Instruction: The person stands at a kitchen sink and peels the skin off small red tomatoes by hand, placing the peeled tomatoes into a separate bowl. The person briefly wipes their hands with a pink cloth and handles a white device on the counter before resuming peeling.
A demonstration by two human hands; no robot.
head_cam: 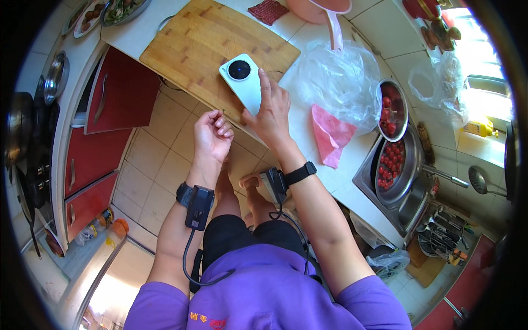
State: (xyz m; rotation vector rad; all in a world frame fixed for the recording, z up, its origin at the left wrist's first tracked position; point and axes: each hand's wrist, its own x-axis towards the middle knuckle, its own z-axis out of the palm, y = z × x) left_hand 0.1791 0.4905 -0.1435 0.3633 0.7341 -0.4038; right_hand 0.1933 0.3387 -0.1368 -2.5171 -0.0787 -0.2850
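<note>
A pale smartphone [246, 88] with a big round black camera lies back side up over the near right part of a wooden cutting board [218, 37]. My right hand [271, 106] grips it, thumb at its near end and fingers along its right edge. Palm up with loosely curled fingers, my left hand [213, 134] is empty beside the board's near edge. Black devices with cables are strapped to both wrists. Right of my right hand, a pink cloth [331, 136] lies on the white counter, against a crumpled clear plastic bag [336, 78].
At right, a metal bowl [392, 111] of red fruit stands by the sink [416, 206], where a basin [391, 165] holds more fruit. A pink pan [317, 10] and dark red mesh cloth [268, 11] are at the back. A red cabinet door [119, 93] stands ajar at left.
</note>
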